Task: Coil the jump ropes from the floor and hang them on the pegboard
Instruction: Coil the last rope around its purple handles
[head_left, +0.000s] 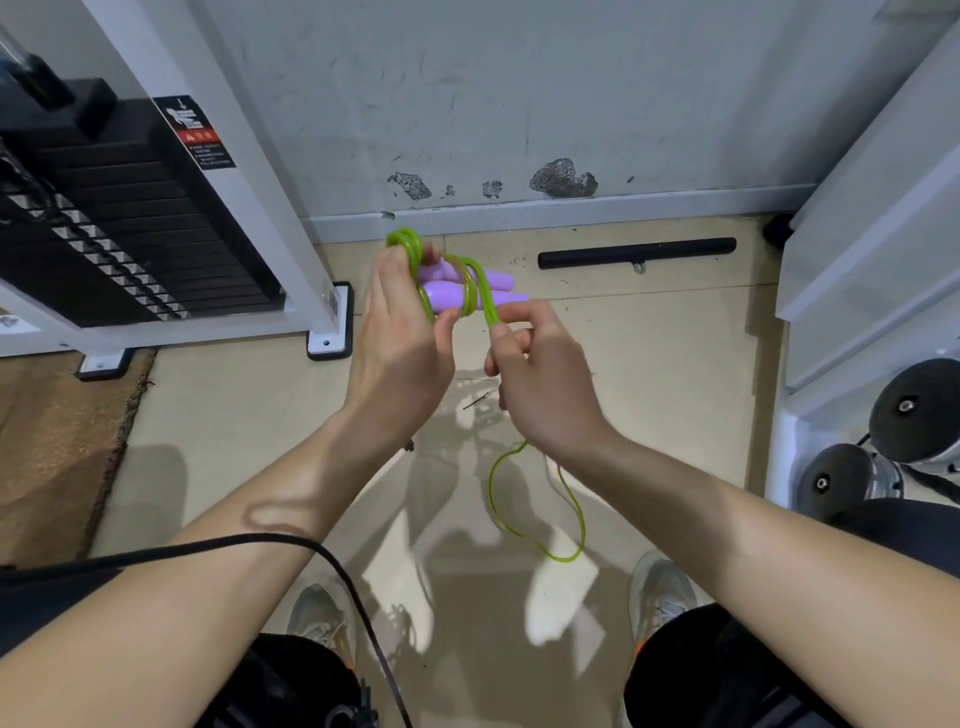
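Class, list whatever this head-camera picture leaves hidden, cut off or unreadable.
1. The pegboard: outside the head view's frame.
2. The purple handles: head view, one end of each covered by the left hand and green rope coils.
3. Where the green rope passes through the right hand: head view, hidden by curled fingers.
4. The warning label: head view, print too small and blurred.

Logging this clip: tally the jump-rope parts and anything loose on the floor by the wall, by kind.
Purple plastic jump-rope handles: 2
Green plastic rope cord: 1
Black straight bar on the floor: 1
Total: 4
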